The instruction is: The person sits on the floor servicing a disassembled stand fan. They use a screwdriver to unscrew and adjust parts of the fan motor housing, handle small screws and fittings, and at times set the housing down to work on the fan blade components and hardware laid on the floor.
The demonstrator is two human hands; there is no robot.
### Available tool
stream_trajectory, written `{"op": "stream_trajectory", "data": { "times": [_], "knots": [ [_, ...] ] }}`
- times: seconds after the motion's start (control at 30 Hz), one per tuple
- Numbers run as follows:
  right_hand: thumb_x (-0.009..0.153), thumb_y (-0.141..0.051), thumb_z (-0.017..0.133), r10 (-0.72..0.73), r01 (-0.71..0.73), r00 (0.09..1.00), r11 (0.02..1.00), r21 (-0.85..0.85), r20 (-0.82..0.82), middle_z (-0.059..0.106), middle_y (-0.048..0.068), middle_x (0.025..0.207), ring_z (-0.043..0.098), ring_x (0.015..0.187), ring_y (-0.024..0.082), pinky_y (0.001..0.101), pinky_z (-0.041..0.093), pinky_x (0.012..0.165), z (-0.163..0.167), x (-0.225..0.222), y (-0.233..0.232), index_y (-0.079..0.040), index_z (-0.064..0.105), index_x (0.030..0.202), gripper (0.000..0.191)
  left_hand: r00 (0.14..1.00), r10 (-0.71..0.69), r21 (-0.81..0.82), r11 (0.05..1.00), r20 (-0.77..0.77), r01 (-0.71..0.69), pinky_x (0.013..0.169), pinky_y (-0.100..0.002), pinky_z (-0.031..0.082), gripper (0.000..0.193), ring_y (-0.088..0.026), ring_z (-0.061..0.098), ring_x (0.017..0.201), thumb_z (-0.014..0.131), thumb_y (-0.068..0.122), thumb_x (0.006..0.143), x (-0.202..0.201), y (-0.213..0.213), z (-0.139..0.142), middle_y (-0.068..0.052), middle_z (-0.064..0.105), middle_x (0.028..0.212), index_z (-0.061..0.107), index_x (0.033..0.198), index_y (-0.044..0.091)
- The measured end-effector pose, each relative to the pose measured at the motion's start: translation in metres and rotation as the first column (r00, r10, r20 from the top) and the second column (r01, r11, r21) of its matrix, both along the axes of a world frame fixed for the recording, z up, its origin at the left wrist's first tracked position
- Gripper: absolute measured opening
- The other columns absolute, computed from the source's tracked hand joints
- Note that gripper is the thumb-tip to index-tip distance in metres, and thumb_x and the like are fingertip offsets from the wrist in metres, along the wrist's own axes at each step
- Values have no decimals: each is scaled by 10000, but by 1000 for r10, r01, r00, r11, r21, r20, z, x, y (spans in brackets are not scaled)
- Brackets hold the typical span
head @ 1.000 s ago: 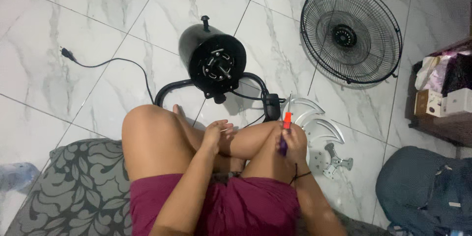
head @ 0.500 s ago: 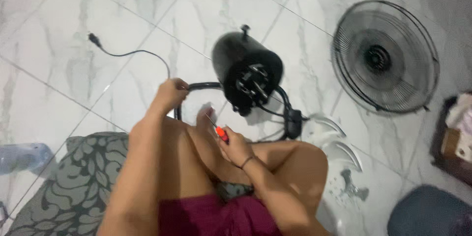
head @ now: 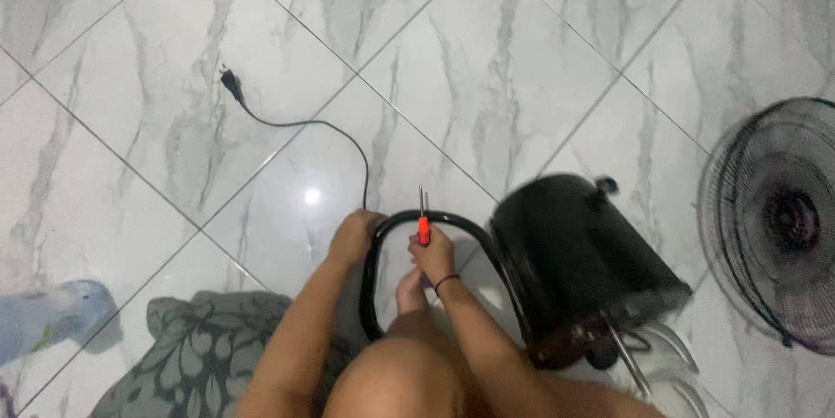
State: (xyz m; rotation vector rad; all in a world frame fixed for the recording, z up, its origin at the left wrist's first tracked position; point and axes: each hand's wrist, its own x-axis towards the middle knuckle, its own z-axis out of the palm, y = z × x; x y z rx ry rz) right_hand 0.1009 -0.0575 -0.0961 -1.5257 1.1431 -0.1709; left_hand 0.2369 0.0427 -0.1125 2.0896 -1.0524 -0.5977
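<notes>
Fan base (head: pixel 432 220), screwdriver (head: pixel 423 222), both hands, marble-tiled floor (head: pixel 522 53)

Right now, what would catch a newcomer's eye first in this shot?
The black fan motor housing lying tilted on the white marble-look floor, right of centre. Beside it, the left hand grips the curved black base tube, and the right hand holds a screwdriver with an orange handle, tip pointing away. The round wire guard lies at the far right edge.
</notes>
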Motion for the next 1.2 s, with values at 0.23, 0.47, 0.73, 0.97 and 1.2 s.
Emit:
{"op": "stream_trajectory", "data": {
  "times": [0.23, 0.47, 0.73, 0.97, 1.2],
  "knots": [
    [807, 68, 694, -152, 111, 985, 921, 374, 82, 619, 18, 821, 684, 737, 171, 363, 668, 662, -32, 2, -1, -5, 599, 977, 208, 962, -213, 161, 969, 173, 186, 833, -491, 379, 289, -235, 572, 1049, 695, 59, 758, -6, 2, 3, 27, 662, 970, 781, 970, 236],
    [895, -19, 576, -525, 417, 851, 680, 603, 4, 590, 58, 869, 624, 712, 212, 374, 598, 603, -36, 15, 19, -106, 551, 1071, 198, 965, -240, 182, 959, 108, 218, 818, -485, 306, 324, -202, 553, 1015, 755, 67, 657, 3, 9, 3, 75, 649, 943, 796, 913, 261],
    [856, 1, 566, -683, 413, 717, 574, 707, 136, 647, 67, 918, 653, 828, 210, 413, 581, 722, -25, 9, 39, -107, 577, 1094, 261, 964, -227, 169, 964, 136, 203, 831, -498, 296, 211, -199, 562, 1018, 738, 118, 766, 0, 2, 2, 93, 680, 954, 796, 913, 257],
    [882, -17, 570, -675, 397, 727, 563, 725, 125, 641, 81, 938, 674, 883, 207, 455, 609, 762, -36, 1, 44, -85, 581, 1128, 256, 936, -295, 159, 950, 192, 267, 854, -541, 330, 230, -217, 561, 1059, 727, 115, 762, -1, 7, 10, 57, 651, 993, 764, 948, 246],
    [906, -66, 572, -662, 414, 746, 545, 729, 72, 614, 64, 1107, 636, 1012, 219, 459, 602, 812, -39, -12, 51, -106, 579, 1255, 351, 917, -354, 166, 931, 186, 325, 875, -552, 316, 331, -221, 542, 1089, 742, 92, 738, -3, 19, 7, 40, 619, 1064, 734, 1037, 234]
  ]
}}
